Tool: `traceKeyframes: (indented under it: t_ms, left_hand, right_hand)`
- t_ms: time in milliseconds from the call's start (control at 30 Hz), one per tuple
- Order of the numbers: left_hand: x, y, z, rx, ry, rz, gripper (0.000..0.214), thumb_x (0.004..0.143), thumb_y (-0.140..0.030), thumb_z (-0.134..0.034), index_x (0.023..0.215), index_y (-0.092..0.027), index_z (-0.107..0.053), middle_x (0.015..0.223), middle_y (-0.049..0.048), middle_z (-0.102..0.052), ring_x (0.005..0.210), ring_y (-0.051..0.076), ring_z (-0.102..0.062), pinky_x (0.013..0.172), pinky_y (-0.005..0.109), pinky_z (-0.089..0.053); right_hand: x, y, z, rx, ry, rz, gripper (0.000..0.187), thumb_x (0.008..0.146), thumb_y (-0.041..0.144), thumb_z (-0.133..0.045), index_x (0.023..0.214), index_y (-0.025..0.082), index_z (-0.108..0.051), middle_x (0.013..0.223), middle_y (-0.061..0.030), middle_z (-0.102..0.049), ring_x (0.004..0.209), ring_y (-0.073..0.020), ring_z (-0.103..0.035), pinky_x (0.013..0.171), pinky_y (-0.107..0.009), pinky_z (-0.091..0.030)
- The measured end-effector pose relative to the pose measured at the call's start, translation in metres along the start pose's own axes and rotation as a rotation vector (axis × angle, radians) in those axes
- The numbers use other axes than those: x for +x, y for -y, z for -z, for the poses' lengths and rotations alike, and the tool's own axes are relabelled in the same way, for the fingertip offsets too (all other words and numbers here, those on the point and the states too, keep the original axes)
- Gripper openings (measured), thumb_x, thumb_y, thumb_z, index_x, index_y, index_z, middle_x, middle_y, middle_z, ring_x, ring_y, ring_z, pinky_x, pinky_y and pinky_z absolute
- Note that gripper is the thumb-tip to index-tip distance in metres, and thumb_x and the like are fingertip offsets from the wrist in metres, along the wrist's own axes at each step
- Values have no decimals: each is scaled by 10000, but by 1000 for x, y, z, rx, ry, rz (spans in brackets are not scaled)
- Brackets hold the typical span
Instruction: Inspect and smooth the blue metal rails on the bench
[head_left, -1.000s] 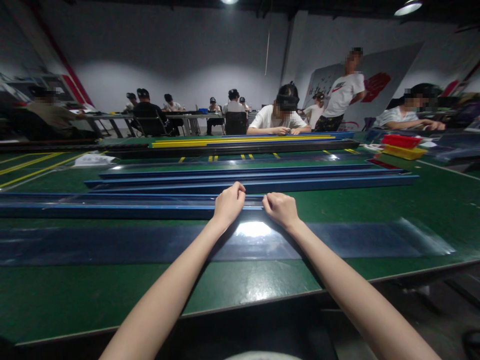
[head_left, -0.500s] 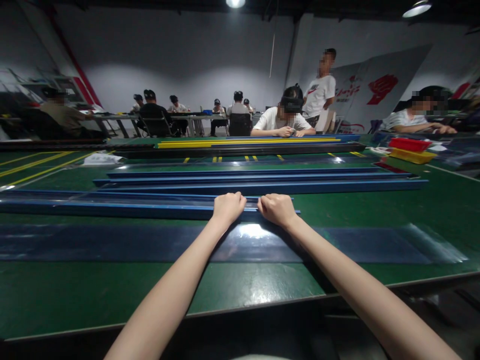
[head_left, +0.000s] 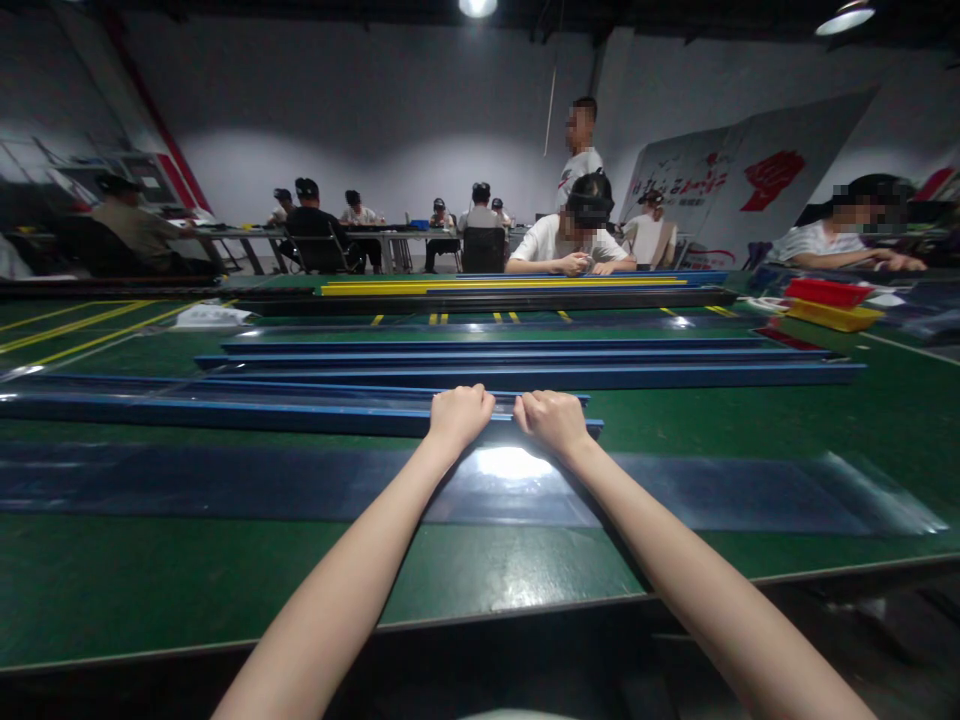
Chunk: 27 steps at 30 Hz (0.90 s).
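Observation:
A long blue channel strip [head_left: 315, 412] lies across the green table, with clear plastic showing along its trough. Near its right end, my left hand [head_left: 459, 418] is closed over it, knuckles up. My right hand [head_left: 553, 420] is closed on the same strip a short way to the right, close to the strip's end. The fingertips of both hands are hidden behind the knuckles. Between my wrists and the table's front edge, a wide clear plastic sheet [head_left: 720, 490] lies flat under my forearms.
More blue channel strips [head_left: 660, 375] lie just beyond my hands. Farther back are yellow strips [head_left: 510, 285] and black strips [head_left: 525, 300]. Red [head_left: 829, 292] and yellow [head_left: 836, 316] trays stand at the right. A person in white [head_left: 559, 240] works across the table.
My hands keep their closed hold on the strip in nearly the same place. The view shifts slightly. In the background, a standing person has moved left, behind the seated person.

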<state>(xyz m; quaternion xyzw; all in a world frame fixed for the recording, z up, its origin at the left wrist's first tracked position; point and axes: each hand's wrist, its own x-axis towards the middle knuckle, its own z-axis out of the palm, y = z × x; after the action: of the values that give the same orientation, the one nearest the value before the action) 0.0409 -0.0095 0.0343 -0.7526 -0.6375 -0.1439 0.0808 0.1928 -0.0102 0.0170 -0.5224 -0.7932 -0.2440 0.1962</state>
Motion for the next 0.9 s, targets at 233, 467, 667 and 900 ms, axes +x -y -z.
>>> traceKeyframes:
  t_ms: [233,467,667,900]
  left_hand:
    - [0,0,-1,5,-4,-14,372,868,-282,-290,862,-175,-646,835,89,-692,790,249,-655,664,324,-465]
    - [-2,0,0,32,-29,-41,368,876,-285,-289,854,-175,-639,830,80,-693,769,242,-653,643,306,-451]
    - [-5,1,-1,30,-47,-143,410,911,-318,-262,825,-165,-633,848,79,-680,773,202,-638,639,265,-420]
    - [-6,2,-5,32,-53,-403,415,929,-422,-274,886,-165,-598,892,76,-659,835,188,-605,685,268,-379]
  right_hand:
    - [-2,2,1,31,-20,-149,379,839,267,-366,605,153,-642,629,-75,-668,537,-128,-554,482,-265,-178]
    - [-2,-4,-5,57,-152,-106,389,822,248,-386,535,150,-629,544,-63,-639,475,-113,-521,474,-261,-187]
    - [-3,-12,-6,63,-200,-59,401,817,232,-385,500,150,-616,493,-60,-606,434,-106,-475,468,-259,-199]
    - [-10,-37,-2,76,-167,-32,414,812,241,-387,463,151,-590,480,-56,-598,418,-95,-460,473,-248,-222]
